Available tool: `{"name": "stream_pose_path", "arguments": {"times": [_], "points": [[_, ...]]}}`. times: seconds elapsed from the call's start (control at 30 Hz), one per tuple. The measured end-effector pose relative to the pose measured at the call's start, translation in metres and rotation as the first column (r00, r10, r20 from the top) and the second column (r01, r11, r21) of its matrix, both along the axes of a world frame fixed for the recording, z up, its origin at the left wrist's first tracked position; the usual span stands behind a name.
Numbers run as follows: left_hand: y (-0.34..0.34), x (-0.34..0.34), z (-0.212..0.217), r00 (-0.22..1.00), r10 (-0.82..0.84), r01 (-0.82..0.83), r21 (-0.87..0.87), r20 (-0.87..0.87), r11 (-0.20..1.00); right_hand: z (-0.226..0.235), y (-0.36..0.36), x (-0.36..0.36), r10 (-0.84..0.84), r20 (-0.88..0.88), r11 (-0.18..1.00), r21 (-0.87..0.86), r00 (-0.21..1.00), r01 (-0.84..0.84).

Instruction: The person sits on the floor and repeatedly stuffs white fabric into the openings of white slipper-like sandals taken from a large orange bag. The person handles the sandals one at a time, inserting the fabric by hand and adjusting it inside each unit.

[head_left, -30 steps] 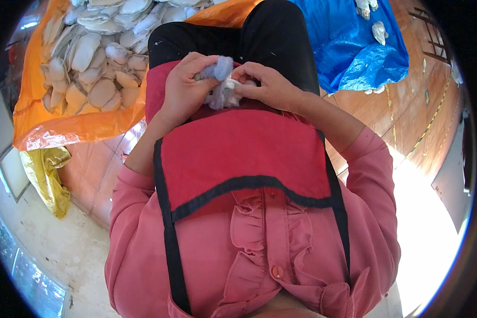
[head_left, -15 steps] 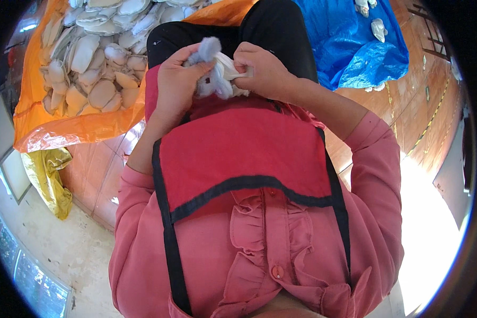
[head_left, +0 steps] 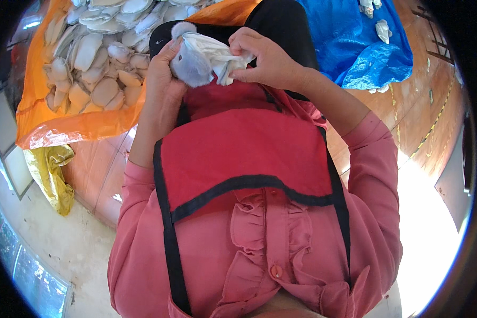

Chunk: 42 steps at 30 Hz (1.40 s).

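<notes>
Above my lap is a small plush toy (head_left: 192,66) with a grey furry head, a dark eye, a pale fluffy tuft and loose white fabric on its right side. My left hand (head_left: 163,71) is closed around the left side of the furry head. At the other end, my right hand (head_left: 267,59) pinches the white fabric (head_left: 217,50) between thumb and fingers. Part of the head is hidden in my left palm.
To the left, an orange plastic sheet (head_left: 85,130) bears a heap of flat off-white pieces (head_left: 105,93). A blue sheet (head_left: 365,66) at the right has a few whitish pieces (head_left: 383,32) on it. A yellow sack (head_left: 55,177) lies below the orange sheet.
The plush toy has turned in my hands, so more grey fur and white fabric show. My left hand has shifted left and lower on the head; the right still grips the fabric.
</notes>
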<state>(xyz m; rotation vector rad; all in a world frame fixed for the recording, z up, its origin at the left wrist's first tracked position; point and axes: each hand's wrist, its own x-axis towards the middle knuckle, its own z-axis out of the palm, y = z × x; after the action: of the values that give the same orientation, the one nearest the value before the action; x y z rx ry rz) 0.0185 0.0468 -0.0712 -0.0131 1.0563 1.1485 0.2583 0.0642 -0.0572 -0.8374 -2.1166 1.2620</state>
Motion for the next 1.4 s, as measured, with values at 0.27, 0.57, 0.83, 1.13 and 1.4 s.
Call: {"name": "stream_pose_path", "arguments": {"times": [0.27, 0.57, 0.83, 1.13, 1.4], "points": [[-0.02, 0.013, 0.025, 0.939, 0.036, -0.025, -0.035, 0.341, 0.999, 0.01, 0.001, -0.003, -0.237, -0.024, 0.97, -0.068, 0.971, 0.235], [-0.065, 0.025, 0.013, 0.771, -0.457, 0.329, 0.337, 0.443, 0.882, -0.019, 0.002, -0.008, -0.569, -0.04, 0.822, 0.011, 0.822, 0.569], [-0.027, 0.028, 0.065, 0.02, -0.063, 0.877, -0.013, -0.998, 0.48, -0.022, -0.007, -0.007, -0.381, 0.19, 0.923, 0.021, 0.905, 0.384], [-0.037, 0.036, 0.014, 0.274, -0.544, 0.78, -0.148, -0.793, 0.608, -0.017, -0.004, 0.004, -0.034, 0.138, 0.983, -0.175, 0.99, 0.058], [-0.016, 0.017, -0.004, 0.725, -0.67, 0.679, -0.002, -0.16, 0.734, 0.02, 0.015, 0.04, 0.197, -0.121, 0.728, -0.647, 0.973, -0.228]]}}
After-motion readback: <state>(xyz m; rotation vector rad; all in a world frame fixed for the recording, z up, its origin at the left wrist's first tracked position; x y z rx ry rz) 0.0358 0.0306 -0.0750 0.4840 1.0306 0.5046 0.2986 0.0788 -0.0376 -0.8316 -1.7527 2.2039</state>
